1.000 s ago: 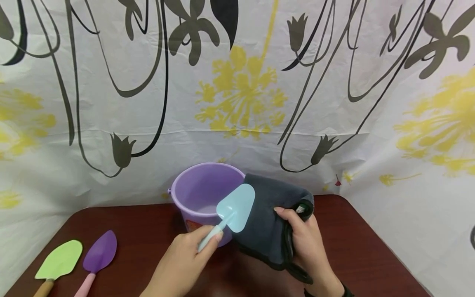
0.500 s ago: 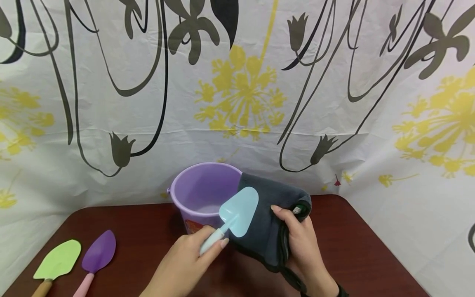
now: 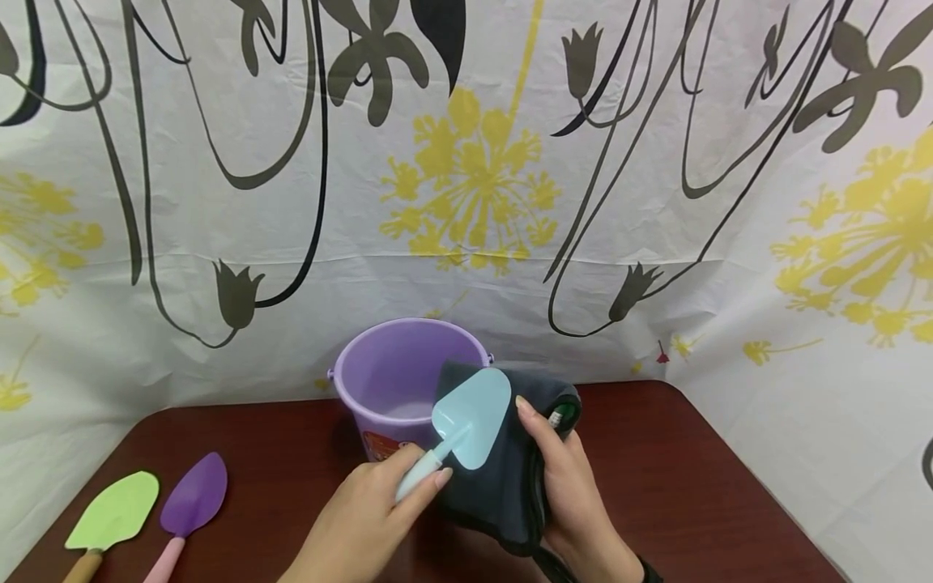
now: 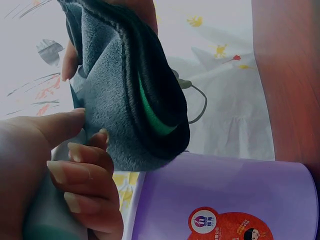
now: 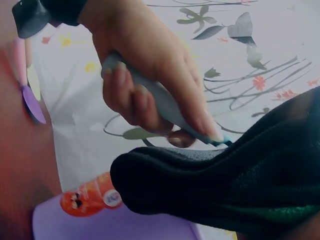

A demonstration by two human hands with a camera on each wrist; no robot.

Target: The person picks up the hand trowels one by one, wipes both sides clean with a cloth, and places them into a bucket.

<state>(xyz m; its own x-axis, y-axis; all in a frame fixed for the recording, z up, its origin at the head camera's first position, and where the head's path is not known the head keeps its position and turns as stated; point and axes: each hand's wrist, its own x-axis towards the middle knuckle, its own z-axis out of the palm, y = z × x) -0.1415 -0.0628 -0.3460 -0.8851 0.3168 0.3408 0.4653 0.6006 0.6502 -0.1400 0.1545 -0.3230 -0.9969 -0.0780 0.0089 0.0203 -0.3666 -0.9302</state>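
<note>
My left hand (image 3: 364, 510) grips the handle of a small light-blue trowel (image 3: 474, 417), its blade pointing up and away. A folded dark grey cloth (image 3: 492, 506) with black edging lies directly behind the blade. It is held by my right hand (image 3: 576, 494), the thumb on top and the other fingers mostly hidden. The left wrist view shows the cloth (image 4: 107, 115) close to the left fingertips, covering most of the blade. In the right wrist view, the trowel's handle (image 5: 162, 100) sits in the left hand. Behind the cloth stands a lilac bucket (image 3: 394, 372).
A lime-green trowel (image 3: 117, 510) with a wooden handle and a purple trowel (image 3: 195, 498) with a pink handle lie at the left of the dark red-brown table (image 3: 692, 486). A patterned white curtain (image 3: 291, 210) hangs right behind the table.
My right hand has moved left and slightly down with the cloth, uncovering the bucket's right rim. The light-blue trowel has shifted slightly right and down. The two lying trowels stay put.
</note>
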